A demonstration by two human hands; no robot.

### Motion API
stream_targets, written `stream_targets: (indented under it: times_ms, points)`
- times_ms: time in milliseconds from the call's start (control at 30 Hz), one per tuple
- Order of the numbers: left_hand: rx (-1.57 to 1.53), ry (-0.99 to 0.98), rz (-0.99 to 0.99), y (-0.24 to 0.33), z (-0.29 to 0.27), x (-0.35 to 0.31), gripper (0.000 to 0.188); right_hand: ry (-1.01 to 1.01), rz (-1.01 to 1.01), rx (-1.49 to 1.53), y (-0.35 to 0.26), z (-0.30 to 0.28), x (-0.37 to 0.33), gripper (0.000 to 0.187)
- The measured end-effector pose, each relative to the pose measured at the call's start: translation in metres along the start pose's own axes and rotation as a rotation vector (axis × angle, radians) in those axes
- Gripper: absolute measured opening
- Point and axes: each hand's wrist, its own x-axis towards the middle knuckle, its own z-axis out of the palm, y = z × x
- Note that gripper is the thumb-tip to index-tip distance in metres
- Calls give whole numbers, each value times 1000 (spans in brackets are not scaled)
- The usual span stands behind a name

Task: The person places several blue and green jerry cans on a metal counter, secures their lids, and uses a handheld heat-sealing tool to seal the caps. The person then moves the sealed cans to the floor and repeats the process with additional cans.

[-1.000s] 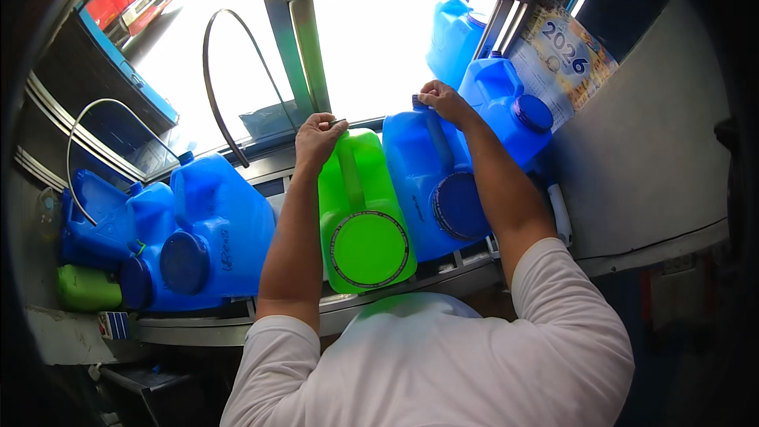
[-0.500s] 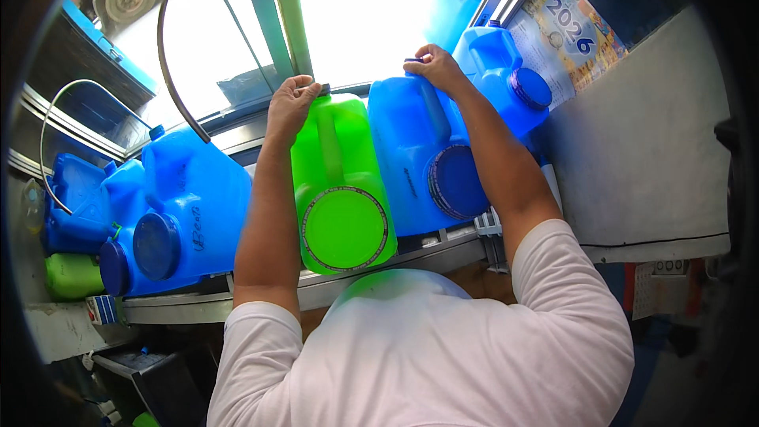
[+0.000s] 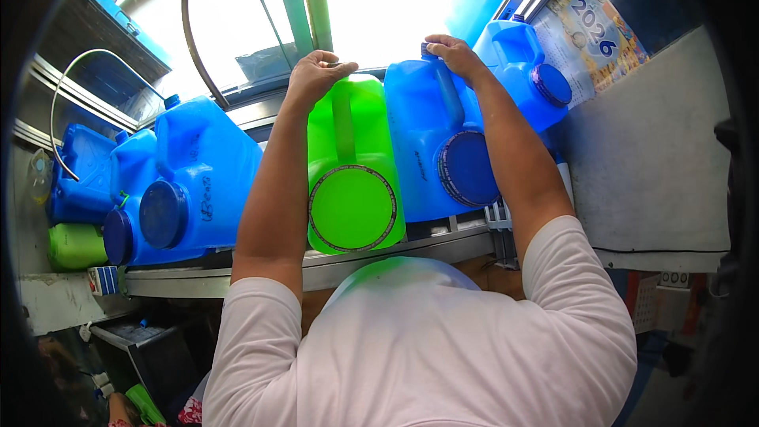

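My left hand (image 3: 318, 77) is closed at the top of a bright green water jug (image 3: 326, 128), its fingers around a small cap mostly hidden under them. The jug's large round green lid (image 3: 353, 207) faces me. Directly to its right stands a blue water jug (image 3: 411, 115) with a big dark blue lid (image 3: 472, 168). On this jug's small blue cap (image 3: 428, 51) the fingers and thumb of my right hand (image 3: 457, 54) are closed. Both jugs sit side by side on the ledge.
Several blue jugs (image 3: 209, 174) crowd the ledge (image 3: 190, 283) at left, above a dark green container (image 3: 77, 247). Another blue jug (image 3: 514, 71) stands beyond my right wrist, near a calendar (image 3: 589, 32). A curved hose (image 3: 190, 32) arches by the window. Part of another person (image 3: 118, 409) shows at lower left.
The view has shifted, so the jugs sit higher and the red vehicle is gone from sight. My left fingers have turned over the green jug's cap. Someone's hand appears at lower left.
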Motion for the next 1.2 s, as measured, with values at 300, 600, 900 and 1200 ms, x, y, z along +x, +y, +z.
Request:
stream_targets:
  times_ms: [300,600,900,1200]
  points:
    - [-350,-234,3,-13,-12,5,62,52,62,-243,-16,11,-4,46]
    - [-329,-249,28,-14,-12,4,55,8,74,-209,-17,5,-3,41]
    - [-263,-182,4,-16,-15,3,53,-8,29,-205,-20,2,-5,48]
    - [-120,-202,-23,1,-17,-1,62,-61,-22,-30,-6,4,1,56]
